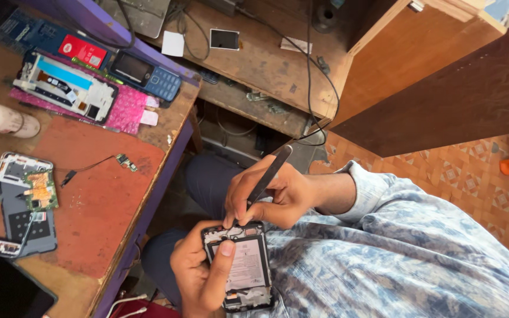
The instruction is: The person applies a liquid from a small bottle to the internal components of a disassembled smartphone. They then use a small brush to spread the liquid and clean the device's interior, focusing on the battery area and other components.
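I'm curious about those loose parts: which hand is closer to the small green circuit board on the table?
Left. The left hand holds the opened phone in the lap, on the side toward the green circuit board. The right hand, gripping tweezers, is farther from it.

The person wore a pale blue shirt [407,247] with a mottled, perhaps tie-dyed pattern, its cuff [357,188] folded back. Dark blue trousers [207,179] covered the legs.

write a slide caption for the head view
Left hand holds an opened black smartphone while right hand works dark metal tweezers at its top.
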